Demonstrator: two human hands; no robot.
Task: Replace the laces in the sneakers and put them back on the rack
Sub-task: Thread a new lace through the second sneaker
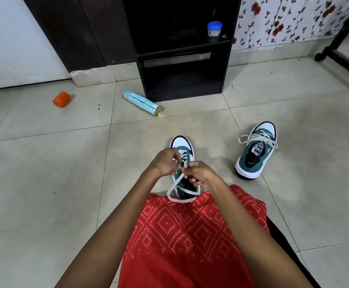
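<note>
A green and white sneaker stands on the floor tiles right in front of me, toe pointing away. My left hand and my right hand meet over its tongue, each pinching the white lace. The lace hangs in a loop toward my red skirt. A second matching sneaker sits to the right with its white lace tied in a loose bow. The dark shoe rack stands against the wall ahead, its lower shelves holding no shoes.
A pale blue spray can lies on the floor left of the rack. An orange cap lies further left. A blue-lidded jar stands on a rack shelf. A black chair base is at the far right.
</note>
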